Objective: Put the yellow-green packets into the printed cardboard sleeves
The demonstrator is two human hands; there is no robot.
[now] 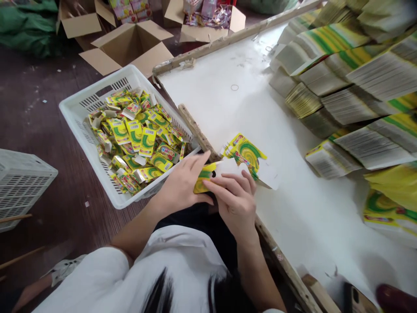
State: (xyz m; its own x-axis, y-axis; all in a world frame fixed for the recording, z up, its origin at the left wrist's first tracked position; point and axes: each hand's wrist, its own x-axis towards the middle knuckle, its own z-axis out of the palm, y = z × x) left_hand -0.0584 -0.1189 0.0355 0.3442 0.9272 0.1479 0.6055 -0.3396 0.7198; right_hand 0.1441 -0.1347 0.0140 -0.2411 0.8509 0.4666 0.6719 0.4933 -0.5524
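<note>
Carton in hand: a yellow-and-green carton is held at the near edge of the worktop; white card is shown at its 3 o'clock end.
Left hand: at the carton's 9 o'clock side, the left hand is partly closed, the carton being gripped between thumb and fingers.
Right hand: at 4 o'clock, the right hand is curled, with the carton's white end pinched under bent fingers.
Flat blanks: just beyond the right hand, at 2 o'clock from the carton, printed blanks are laid on the worktop.
Stacks: farther toward 2 o'clock, bundled card is piled.
White crate: at 10 o'clock, the crate is heaped with small cartons.
Cardboard box: at 11 o'clock, an open box is placed beyond the crate.
</note>
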